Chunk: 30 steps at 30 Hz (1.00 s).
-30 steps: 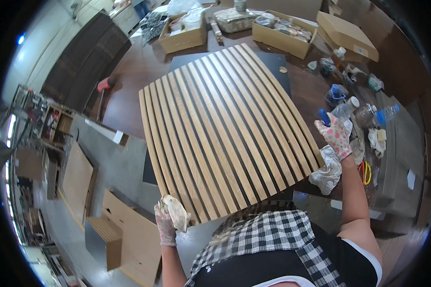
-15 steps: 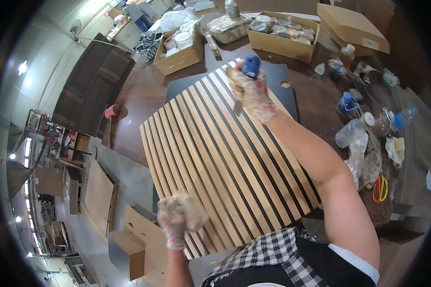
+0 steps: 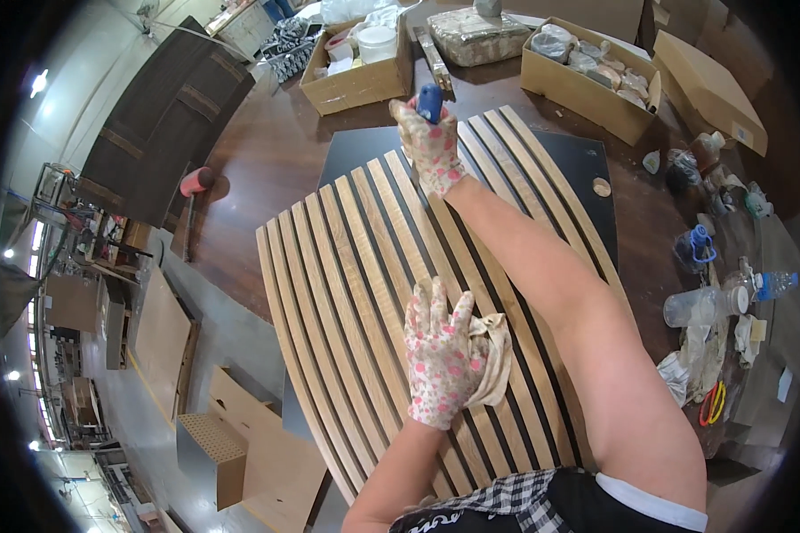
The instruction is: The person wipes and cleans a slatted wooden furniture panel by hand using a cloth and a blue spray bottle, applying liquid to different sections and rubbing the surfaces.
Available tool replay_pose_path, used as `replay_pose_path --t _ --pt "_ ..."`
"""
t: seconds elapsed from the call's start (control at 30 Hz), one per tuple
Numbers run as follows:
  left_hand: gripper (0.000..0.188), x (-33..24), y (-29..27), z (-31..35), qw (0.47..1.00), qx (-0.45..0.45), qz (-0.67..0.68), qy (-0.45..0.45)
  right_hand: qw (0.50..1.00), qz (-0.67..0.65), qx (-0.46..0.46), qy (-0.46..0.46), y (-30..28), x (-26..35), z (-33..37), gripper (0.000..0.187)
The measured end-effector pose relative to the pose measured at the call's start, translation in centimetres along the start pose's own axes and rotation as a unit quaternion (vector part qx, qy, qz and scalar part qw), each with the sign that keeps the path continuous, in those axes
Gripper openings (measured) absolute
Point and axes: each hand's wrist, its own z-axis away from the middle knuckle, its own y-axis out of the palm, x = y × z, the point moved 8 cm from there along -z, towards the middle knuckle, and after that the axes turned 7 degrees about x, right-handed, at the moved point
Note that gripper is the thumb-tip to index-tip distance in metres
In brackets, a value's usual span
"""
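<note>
A panel of light wood slats with dark gaps [image 3: 369,209] lies before me on a dark board [image 3: 351,151]. My left hand [image 3: 440,360], in a pink-dotted glove, rests on its middle, fingers stretched out and a little apart. A beige cloth [image 3: 492,360] is caught under the thumb and beside the palm. Near the far edge, my right hand [image 3: 433,147], gloved alike, is closed around a scraper [image 3: 429,104]. Its blue handle sticks up out of the fist, while the blade is hidden now.
Cardboard boxes with tubs [image 3: 356,84] and small packets [image 3: 596,115] stand at the back. A red-headed mallet [image 3: 196,182] lies left on the brown table [image 3: 240,258]. Bottles [image 3: 693,306], rags and red-and-yellow-handled scissors [image 3: 711,404] crowd the right side.
My left hand has come from the panel's near left edge to its middle, bringing the cloth. My right hand has shifted left along the far edge with the scraper. The view has turned.
</note>
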Motion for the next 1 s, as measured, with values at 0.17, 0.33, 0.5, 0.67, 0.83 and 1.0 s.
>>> replay_pose_path --t 0.17,0.33,0.5,0.67,0.83,1.0 --pt "0.057 -0.2 0.1 -0.3 0.999 0.026 -0.024 0.002 0.986 0.142 -0.058 -0.067 1.2 2.1 -2.3 0.015" --pt "0.056 0.7 0.2 -0.1 1.0 0.025 -0.009 -0.005 0.996 -0.08 -0.022 0.046 -0.5 -0.6 0.0 0.014" --pt "0.051 -0.2 0.1 -0.3 1.0 0.001 0.019 0.004 0.998 0.045 0.018 -0.046 0.9 1.1 -4.5 0.014" --pt "0.057 0.7 0.1 0.0 0.999 0.029 -0.025 -0.001 0.993 -0.089 -0.025 0.075 -0.5 -0.9 -1.7 0.016" --pt "0.053 0.2 0.1 0.0 1.0 -0.019 0.015 -0.001 0.985 0.149 -0.012 -0.085 1.5 2.0 -1.4 0.018" --pt "0.054 0.1 0.5 0.1 0.999 -0.009 0.027 0.016 0.998 -0.034 0.045 0.004 -1.3 -1.5 -5.8 0.011"
